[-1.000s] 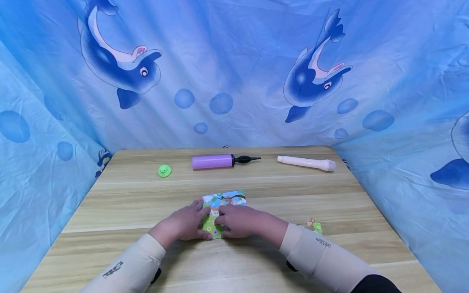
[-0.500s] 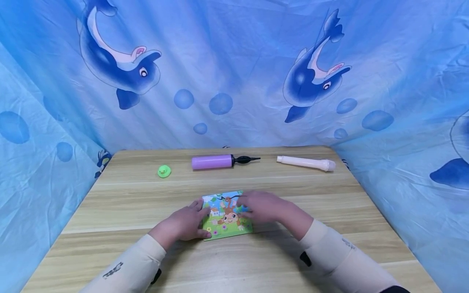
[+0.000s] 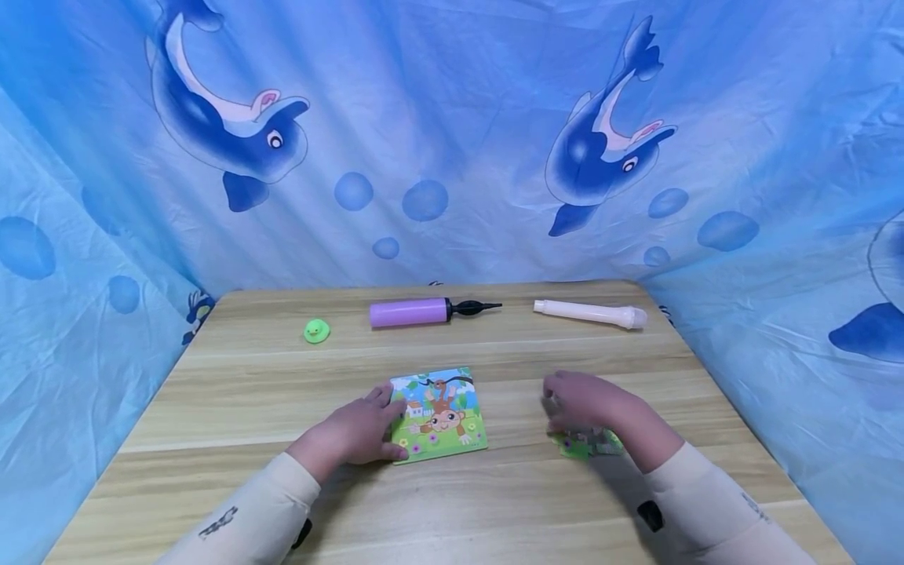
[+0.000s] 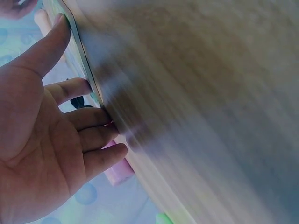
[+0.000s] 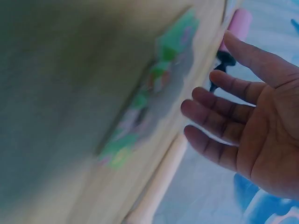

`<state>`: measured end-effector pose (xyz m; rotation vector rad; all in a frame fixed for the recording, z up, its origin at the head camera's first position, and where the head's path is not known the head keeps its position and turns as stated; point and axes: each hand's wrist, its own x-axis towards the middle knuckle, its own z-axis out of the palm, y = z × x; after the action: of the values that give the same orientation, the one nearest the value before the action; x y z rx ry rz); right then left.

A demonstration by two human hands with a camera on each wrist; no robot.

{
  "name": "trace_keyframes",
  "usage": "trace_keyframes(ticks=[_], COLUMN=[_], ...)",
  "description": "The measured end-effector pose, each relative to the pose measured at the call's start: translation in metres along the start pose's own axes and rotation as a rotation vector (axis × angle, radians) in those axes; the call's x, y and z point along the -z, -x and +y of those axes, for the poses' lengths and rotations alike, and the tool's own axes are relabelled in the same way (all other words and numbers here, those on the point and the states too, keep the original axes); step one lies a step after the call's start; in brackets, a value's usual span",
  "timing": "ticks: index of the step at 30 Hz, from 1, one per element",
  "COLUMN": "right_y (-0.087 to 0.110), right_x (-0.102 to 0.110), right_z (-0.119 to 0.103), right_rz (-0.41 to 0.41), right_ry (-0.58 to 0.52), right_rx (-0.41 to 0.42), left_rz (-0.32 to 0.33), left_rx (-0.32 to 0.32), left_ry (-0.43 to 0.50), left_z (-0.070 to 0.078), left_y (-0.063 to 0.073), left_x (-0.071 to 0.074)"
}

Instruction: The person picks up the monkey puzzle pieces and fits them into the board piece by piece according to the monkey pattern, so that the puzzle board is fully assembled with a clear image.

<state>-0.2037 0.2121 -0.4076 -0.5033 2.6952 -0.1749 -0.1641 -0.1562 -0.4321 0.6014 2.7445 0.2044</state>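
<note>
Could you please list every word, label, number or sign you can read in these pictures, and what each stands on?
None can be read.
Left sleeve: a dark mark, too small to read.
Right sleeve: a small dark print, blurred.
Monkey puzzle, purple pump and white tube: no lettering shows.

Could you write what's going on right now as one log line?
left hand: fingers rest on monkey puzzle edge | right hand: open over loose pieces | table: pump, green duck
</note>
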Motion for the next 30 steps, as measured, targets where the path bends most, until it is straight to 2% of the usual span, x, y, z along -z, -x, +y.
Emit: trace_keyframes(ticks=[4,8,16,22,30], right_y=[0.008,0.011,0.006,-0.004,-0.017], right_x=[-0.007,-0.010,-0.017,-0.017,-0.015], right_z=[0.014,0.016,0.000,-0.013,-0.025], right_rz=[-0.064,-0.084,-0.068,-0.085,-0.058], right_ry=[0.014,0.014,0.016,0.032,0.033], right_rx=[-0.065,-0.074,0.036,0.050,0.111], left_rz=[-0.003,-0.006,-0.002,0.001,-0.003], left_rx=[-0.001,0.002,-0.006,-0.013,-0.010], left_ry=[-0.010,-0.012,-0.010,0.002,0.004], left_z=[0.001,0.001,0.000,0.000,0.001], left_y=[0.000,0.001,0.003,0.003,0.004], left_x=[0.001,0.002,0.002,0.002,0.001])
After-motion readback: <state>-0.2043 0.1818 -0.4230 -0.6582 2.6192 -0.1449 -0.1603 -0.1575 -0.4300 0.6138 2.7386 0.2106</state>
